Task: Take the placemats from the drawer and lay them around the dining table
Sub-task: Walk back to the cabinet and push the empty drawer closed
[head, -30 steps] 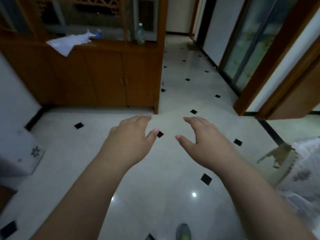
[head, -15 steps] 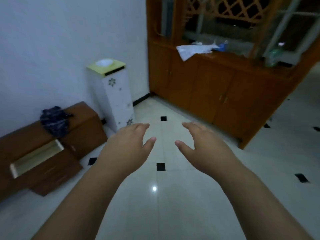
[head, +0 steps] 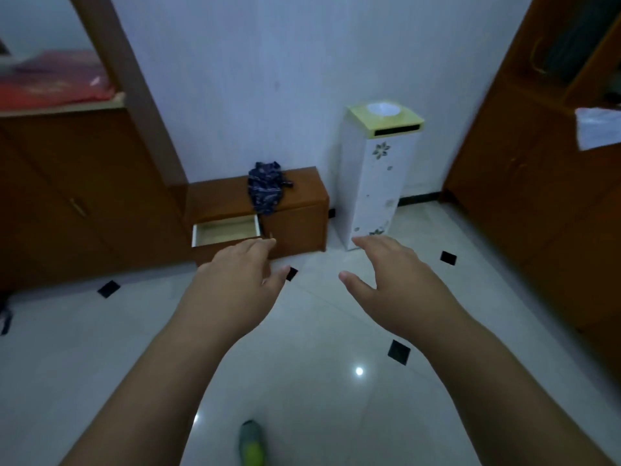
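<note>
head view: your left hand (head: 235, 287) and right hand (head: 400, 290) hover over the floor (head: 319, 381), fingers loosely spread, holding nothing. ahead, the drawer (head: 225, 232) stands pulled open in the low cabinet (head: 295, 216); no placemats can be made out.

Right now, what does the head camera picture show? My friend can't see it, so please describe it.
Two bare, empty hands, the left hand and the right hand, reach forward over a shiny white tiled floor toward a low brown wooden cabinet whose pale drawer is pulled open. A crumpled dark blue cloth lies on the cabinet, beside a tall white flowered stand.
</note>
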